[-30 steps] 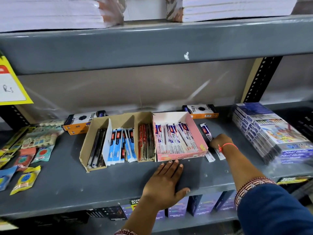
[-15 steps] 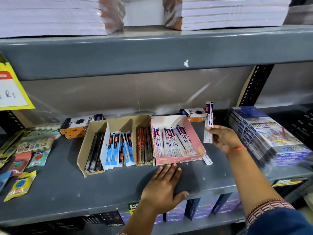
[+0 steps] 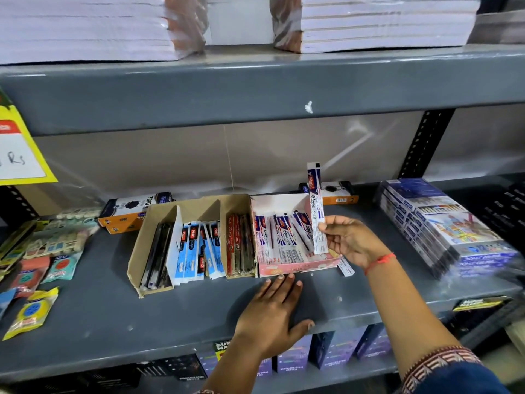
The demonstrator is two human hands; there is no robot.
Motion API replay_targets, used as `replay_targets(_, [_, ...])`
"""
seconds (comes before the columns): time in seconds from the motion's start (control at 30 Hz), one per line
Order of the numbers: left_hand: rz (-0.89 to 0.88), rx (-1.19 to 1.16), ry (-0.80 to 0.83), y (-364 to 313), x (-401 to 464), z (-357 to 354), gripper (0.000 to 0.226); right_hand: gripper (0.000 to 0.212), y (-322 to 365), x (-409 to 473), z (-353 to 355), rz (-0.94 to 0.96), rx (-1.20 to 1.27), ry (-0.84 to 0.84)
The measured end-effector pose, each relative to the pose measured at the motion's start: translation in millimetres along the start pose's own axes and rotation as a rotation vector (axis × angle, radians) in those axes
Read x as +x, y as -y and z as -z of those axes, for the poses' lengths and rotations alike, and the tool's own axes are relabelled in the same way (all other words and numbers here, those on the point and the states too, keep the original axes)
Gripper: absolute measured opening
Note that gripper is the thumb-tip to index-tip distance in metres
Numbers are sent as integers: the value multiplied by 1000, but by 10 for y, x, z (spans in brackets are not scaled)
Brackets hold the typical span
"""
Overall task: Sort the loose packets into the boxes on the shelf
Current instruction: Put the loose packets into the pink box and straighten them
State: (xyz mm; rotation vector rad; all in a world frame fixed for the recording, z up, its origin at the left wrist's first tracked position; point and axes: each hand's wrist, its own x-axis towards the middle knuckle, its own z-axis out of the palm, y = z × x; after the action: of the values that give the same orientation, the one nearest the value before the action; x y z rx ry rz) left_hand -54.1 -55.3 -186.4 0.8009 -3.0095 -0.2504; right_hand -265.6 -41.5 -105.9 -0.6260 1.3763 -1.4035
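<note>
White-and-blue pen packet (image 3: 316, 207) stands upright, pinched in the right hand (image 3: 350, 240) over the pink box's (image 3: 298, 267) right edge, while the left hand (image 3: 272, 311) lies flat and empty on the grey shelf (image 3: 99, 317) before it.

I am standing in a stationery shop. In front of me is a grey metal shelf (image 3: 85, 322) on slotted uprights, with open display boxes (image 3: 196, 240) full of pen packets in its middle. Wrapped stacks of notebooks (image 3: 377, 24) fill the shelf above. A yellow price tag (image 3: 20, 149) marked "Rs" hangs at the left edge. Shrink-wrapped colour sets (image 3: 443, 223) sit toward the right end, small hanging packets (image 3: 31, 311) at the left, and more boxed stock (image 3: 335, 351) shows on the shelf below.
</note>
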Motion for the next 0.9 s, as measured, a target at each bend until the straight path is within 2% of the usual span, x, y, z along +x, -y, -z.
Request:
replay_targets(0.17, [-3,-1,-16,6,0,-11,93,20,-24,33,-17,-31,7,-33])
replay_targets(0.27, [-4,-4,-22,9,1,-10,92,26,-35,91,-24,-17,-32,-165])
replay_targets(0.33, [-8,-13,-23,14,3,-14,93,27,-21,152,-25,18,-233,-313])
replay_targets(0.4, [-8,-25,-26,20,4,-22,93,19,21,188,-46,58,-548,-463])
replay_targets(0.47, [-8,-21,-34,25,5,-42,94,19,61,188,-94,90,-829,-526])
replay_targets(0.57, [-10,-17,-43,25,6,-51,94,29,99,184,-181,97,-1106,-487])
replay_targets(0.67, [-17,-26,-37,14,11,-45,93,37,100,250,-258,100,-1252,-430])
replay_targets(0.8, [-6,-40,-37,25,10,-42,86,61,18,342,-316,93,-1441,-348])
replay_targets(0.9, [27,19,22,21,-5,-31,78,41,-7,315,-358,64,-1457,-372])
